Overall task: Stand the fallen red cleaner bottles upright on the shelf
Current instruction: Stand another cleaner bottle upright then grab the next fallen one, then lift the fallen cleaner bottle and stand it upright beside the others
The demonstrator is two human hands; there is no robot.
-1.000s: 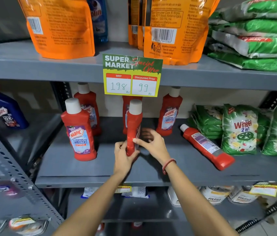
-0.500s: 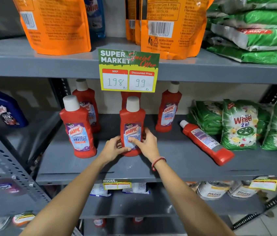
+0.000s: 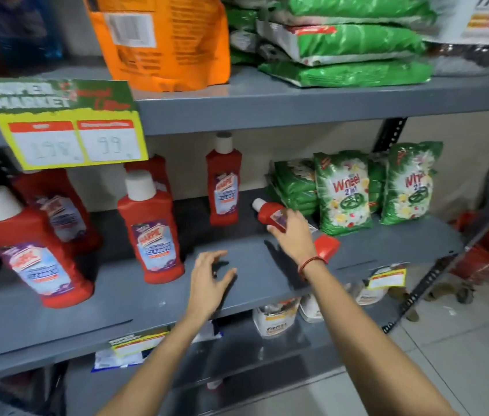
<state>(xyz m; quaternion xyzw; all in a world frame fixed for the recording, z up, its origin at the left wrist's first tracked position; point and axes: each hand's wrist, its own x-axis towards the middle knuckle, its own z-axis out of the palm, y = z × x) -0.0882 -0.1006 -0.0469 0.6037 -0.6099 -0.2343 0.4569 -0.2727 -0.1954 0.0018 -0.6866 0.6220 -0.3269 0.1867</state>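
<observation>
The right hand (image 3: pixel 292 235) rests its grip over the fallen Harpic bottle (image 3: pixel 326 249), just left of the Wheel detergent packs (image 3: pixel 342 193); whether clenched, I cannot tell. The left hand (image 3: pixel 210 280) hovers released above the shelf (image 3: pixel 135 295).

**Red cleaner bottles on the grey middle shelf**

One fallen bottle (image 3: pixel 326 246) lies on its side at the right of the group, white cap toward the back left, red base toward the shelf's front edge; its middle is hidden. Four bottles stand upright, each red with a white cap and a purple-and-white front label: the front-left bottle (image 3: pixel 31 250), the front-centre bottle (image 3: pixel 150 229), the rear-left bottle (image 3: pixel 57 211) partly hidden, and the rear-right bottle (image 3: pixel 223 181) near the back wall. A fifth bottle (image 3: pixel 154 171) stands behind the front-centre one, mostly hidden.
</observation>
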